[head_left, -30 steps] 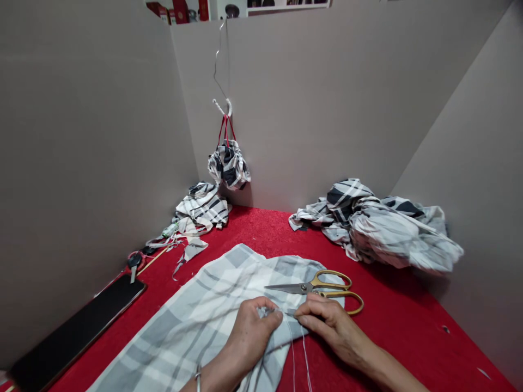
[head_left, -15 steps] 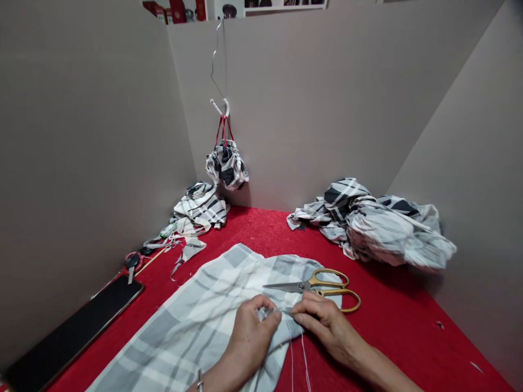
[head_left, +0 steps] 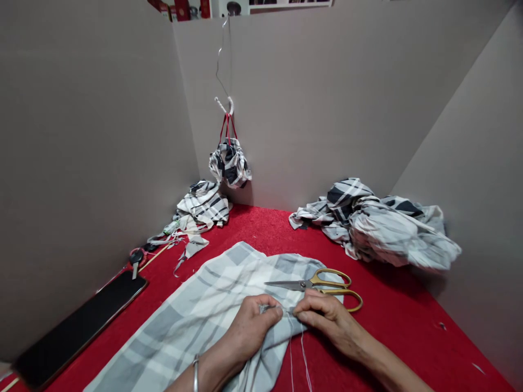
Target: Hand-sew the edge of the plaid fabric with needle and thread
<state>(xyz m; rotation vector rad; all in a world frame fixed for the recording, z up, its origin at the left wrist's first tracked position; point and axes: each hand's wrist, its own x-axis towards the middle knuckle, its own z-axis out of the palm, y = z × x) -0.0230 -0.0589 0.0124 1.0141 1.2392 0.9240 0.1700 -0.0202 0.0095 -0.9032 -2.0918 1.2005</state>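
As left hand (head_left: 251, 326), right hand (head_left: 327, 318) pinch plaid cloth (head_left: 196, 321) | scissors (head_left: 314, 284) beside (gold-handled)

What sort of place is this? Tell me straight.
Probably a small sewing or tailoring corner: gold-handled scissors lie on grey plaid cloth, white thread trails from it, and more plaid fabric sits heaped nearby.

The cloth (head_left: 192, 326) is grey-and-white plaid, the carpet (head_left: 261, 228) bright red, the scissor handles (head_left: 329, 270) gold.
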